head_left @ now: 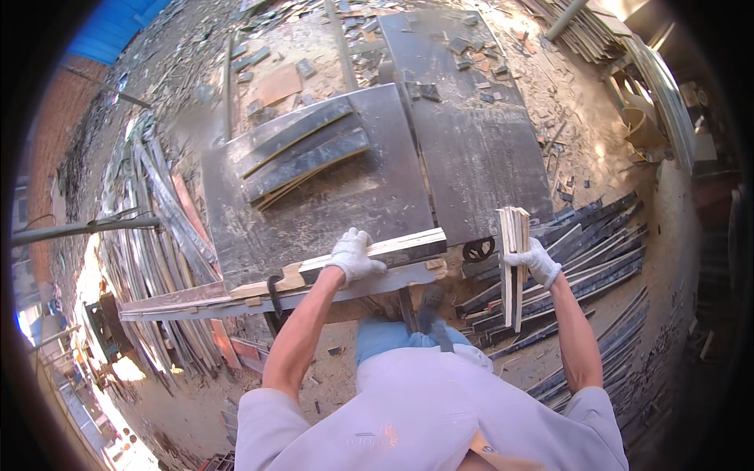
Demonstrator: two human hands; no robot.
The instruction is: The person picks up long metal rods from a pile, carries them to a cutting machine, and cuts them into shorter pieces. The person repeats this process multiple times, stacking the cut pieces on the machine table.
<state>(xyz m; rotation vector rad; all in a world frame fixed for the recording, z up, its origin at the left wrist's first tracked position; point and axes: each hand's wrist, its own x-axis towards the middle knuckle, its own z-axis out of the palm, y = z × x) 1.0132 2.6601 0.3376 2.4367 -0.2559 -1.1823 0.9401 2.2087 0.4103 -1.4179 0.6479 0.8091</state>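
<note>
My left hand (353, 256), in a white glove, lies across a dark-faced plywood strip (412, 244) at the table's near edge. Its fingers bend over the strip's far side and its thumb points right along the near side. To the right of the table, my gloved right hand (536, 262) is closed around a bundle of narrow plywood strips (514, 235), which stands nearly upright with pale cut edges showing. Farther back on the dark tabletop (385, 188) lie a few wider dark strips (306, 166), stacked at a slant.
A pale wooden rail (177, 305) runs along the table's front, with a dark clamp-like piece (273, 297) on it. Long strips (605, 255) pile up at right; more (169, 212) lie at left. A second dark panel (479, 157) adjoins the table, bearing offcuts (463, 47).
</note>
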